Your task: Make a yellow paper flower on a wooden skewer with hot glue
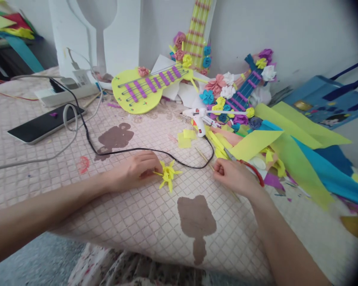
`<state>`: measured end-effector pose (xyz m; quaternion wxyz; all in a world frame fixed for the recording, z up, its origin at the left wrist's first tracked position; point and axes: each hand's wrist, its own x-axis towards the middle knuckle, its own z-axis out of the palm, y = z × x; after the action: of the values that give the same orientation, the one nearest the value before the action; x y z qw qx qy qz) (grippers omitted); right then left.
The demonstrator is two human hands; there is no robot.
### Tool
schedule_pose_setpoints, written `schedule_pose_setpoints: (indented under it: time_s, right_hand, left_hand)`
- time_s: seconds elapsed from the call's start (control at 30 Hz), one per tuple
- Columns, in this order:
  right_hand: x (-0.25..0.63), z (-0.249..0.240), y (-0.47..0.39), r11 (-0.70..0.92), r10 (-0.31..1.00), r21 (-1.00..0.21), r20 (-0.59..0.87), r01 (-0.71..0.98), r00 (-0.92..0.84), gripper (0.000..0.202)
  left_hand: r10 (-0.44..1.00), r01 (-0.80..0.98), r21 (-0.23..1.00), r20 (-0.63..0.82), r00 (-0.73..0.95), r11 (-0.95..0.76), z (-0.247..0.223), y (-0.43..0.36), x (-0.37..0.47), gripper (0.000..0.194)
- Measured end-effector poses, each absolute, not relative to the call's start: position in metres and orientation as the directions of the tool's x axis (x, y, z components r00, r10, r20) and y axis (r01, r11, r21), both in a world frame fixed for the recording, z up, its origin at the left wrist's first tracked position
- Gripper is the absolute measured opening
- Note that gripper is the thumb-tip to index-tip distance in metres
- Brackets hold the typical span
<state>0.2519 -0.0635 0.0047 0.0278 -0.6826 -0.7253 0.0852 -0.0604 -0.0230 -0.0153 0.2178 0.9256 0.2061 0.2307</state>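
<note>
Floral cloth (107, 268) shows at the bottom edge, below the quilted surface (131, 222). Above it, between the two hands, the yellow flower (168, 174) faces up with its petals fanned out. The left hand (140, 169) pinches it by one petal tip between thumb and fingers – probably to keep the middle uncovered and the petals uncrushed. Whether it rests on the surface or hangs just over it, I cannot tell.

Well to its right, the right hand (234, 174) has its fingers curled in, beside a thin stick (235, 195); whether it grips the stick is unclear. Scissors (254, 171) lie partly behind that wrist, red handle toward the person, handy for picking up.

Beyond the hands, the glue gun (199, 121) lies with its nozzle pointing left and its handle toward the person, seemingly placed for an easy reach. Its cord (137, 149) loops past the flower – loose enough, I judge, to let the gun move. Yellow squares (185, 139) lie just left of the handle. Paper strips (256, 147) heap on the right, and the yellow guitar (140, 93) sits at the back, apart from the working spot.
</note>
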Motion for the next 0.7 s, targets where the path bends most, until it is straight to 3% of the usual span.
schedule_pose_setpoints:
  time_s: [0.1,0.27,0.5,0.7]
  right_hand:
    - [0.268,0.012,-0.068,0.119,0.986,-0.109,-0.100,0.987,-0.130,0.008]
    - [0.297,0.033,-0.077,0.301,0.891,-0.334,-0.236,0.893,-0.388,0.014]
    - [0.263,0.036,-0.081,0.409,0.824,-0.525,-0.140,0.746,-0.550,0.016]
    - [0.211,0.011,-0.084,0.553,0.791,-0.538,0.097,0.637,-0.605,0.023]
  left_hand:
    - [0.483,0.283,0.498,0.334,0.809,-0.820,-0.016,-0.021,-0.062,0.010]
    - [0.468,0.265,0.496,0.345,0.813,-0.827,-0.014,-0.020,-0.061,0.010]
    - [0.462,0.259,0.493,0.352,0.814,-0.831,-0.014,-0.020,-0.061,0.012]
    - [0.445,0.267,0.452,0.353,0.823,-0.851,-0.014,-0.018,-0.062,0.014]
